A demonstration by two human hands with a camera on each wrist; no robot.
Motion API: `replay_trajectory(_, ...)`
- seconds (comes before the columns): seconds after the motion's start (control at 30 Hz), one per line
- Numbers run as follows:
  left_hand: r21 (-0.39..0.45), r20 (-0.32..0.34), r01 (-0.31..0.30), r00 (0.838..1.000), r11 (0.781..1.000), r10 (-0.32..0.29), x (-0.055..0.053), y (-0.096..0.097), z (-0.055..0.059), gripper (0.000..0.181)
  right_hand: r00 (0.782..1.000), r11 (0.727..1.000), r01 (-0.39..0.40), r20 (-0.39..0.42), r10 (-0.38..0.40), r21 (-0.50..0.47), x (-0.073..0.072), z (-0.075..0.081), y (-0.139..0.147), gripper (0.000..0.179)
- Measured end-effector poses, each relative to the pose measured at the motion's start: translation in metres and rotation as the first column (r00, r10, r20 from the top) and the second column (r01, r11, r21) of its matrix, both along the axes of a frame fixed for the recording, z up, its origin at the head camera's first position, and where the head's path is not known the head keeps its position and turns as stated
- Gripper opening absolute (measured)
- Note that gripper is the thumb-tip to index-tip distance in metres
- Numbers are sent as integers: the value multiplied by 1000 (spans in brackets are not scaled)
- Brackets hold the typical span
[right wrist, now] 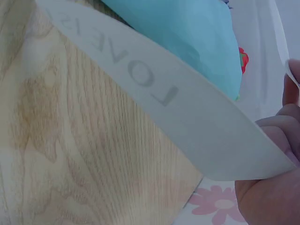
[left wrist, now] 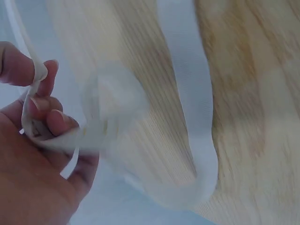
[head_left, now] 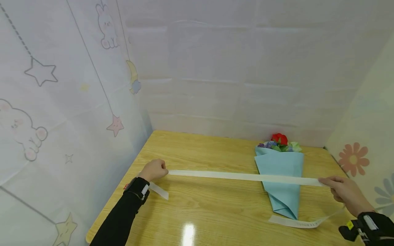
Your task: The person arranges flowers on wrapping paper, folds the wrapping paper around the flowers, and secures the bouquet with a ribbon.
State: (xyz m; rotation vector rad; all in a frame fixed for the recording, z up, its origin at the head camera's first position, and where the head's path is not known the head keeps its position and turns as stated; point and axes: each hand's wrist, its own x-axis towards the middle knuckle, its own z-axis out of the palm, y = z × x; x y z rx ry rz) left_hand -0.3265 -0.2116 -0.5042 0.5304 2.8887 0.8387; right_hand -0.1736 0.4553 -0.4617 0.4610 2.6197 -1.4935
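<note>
A white ribbon [head_left: 215, 174] is stretched taut between both hands above the table. My left hand [head_left: 154, 170] pinches it at the left, and a loose tail hangs below that wrist. In the left wrist view the ribbon [left wrist: 192, 89] also loops through the curled fingers. At the other side, my right hand [head_left: 347, 191] pinches the ribbon between thumb and fingers. From there a printed tail [right wrist: 140, 70] hangs down; part of its lettering reads "LOVE". Behind the taut stretch lies a bouquet [head_left: 284, 184] in light blue wrapping, with red, purple and pale green flowers at its top.
The wooden table [head_left: 197, 208] meets white fabric walls [head_left: 215, 68] at the back and left, printed with stars and animals. A flower-printed wall [head_left: 369, 119] stands on the right. Each wrist wears a black strapped device.
</note>
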Motion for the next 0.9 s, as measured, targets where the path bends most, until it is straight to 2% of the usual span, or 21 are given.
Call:
replay_trajectory(0.1,-130,-113,-11,994,991,-4,0,-10,-5,20,1000,1000,23,10,-23,21,3,-1,5,51)
replay_trajectory(0.17,-201,-193,-13,981,979,-27,1,-18,-9,18,1000,999,27,14,-28,21,6,-3,9,52)
replay_trajectory(0.2,-233,-236,-13,971,972,-43,1,-22,-10,17,999,999,32,15,-32,24,8,-4,12,50)
replay_trajectory(0.27,-290,-335,-36,940,956,-66,3,-31,-12,11,999,999,43,29,-44,24,12,-5,18,46)
replay_trajectory(0.3,-299,-382,-51,922,953,-70,3,-36,-11,7,998,999,48,41,-48,19,13,-6,21,43)
replay_trajectory(0.37,-298,-470,-103,881,949,-51,4,-43,-9,11,996,998,63,64,-63,10,16,-9,27,40)
replay_trajectory(0.47,-215,-598,-206,801,955,38,3,-52,-4,19,993,997,79,92,-77,-10,19,-12,35,39)
replay_trajectory(0.53,-119,-656,-286,741,951,141,2,-58,1,20,992,996,86,92,-84,-11,20,-14,38,46)
replay_trajectory(0.57,-63,-677,-332,707,941,204,1,-61,4,22,992,996,92,88,-91,-9,20,-15,39,52)
replay_trajectory(0.6,9,-679,-372,679,928,279,1,-64,6,24,992,995,101,82,-100,-3,21,-17,40,58)
replay_trajectory(0.63,82,-667,-404,657,911,351,1,-68,9,26,991,994,109,73,-109,3,21,-18,42,63)
replay_trajectory(0.67,150,-640,-417,650,896,410,1,-71,11,27,991,993,117,69,-118,9,22,-20,43,66)
replay_trajectory(0.7,203,-603,-419,659,885,450,1,-74,12,27,989,991,133,66,-134,14,22,-21,44,64)
replay_trajectory(0.73,239,-558,-412,683,879,471,2,-78,12,28,986,988,154,66,-154,14,23,-23,45,61)
replay_trajectory(0.8,300,-452,-387,747,872,487,3,-84,8,28,978,980,196,76,-197,10,25,-27,47,50)
replay_trajectory(0.83,308,-403,-373,782,875,475,3,-86,5,28,975,978,206,86,-206,8,26,-29,48,48)
replay_trajectory(0.9,278,-317,-359,841,891,438,5,-92,-4,27,966,973,232,114,-232,12,27,-34,51,44)
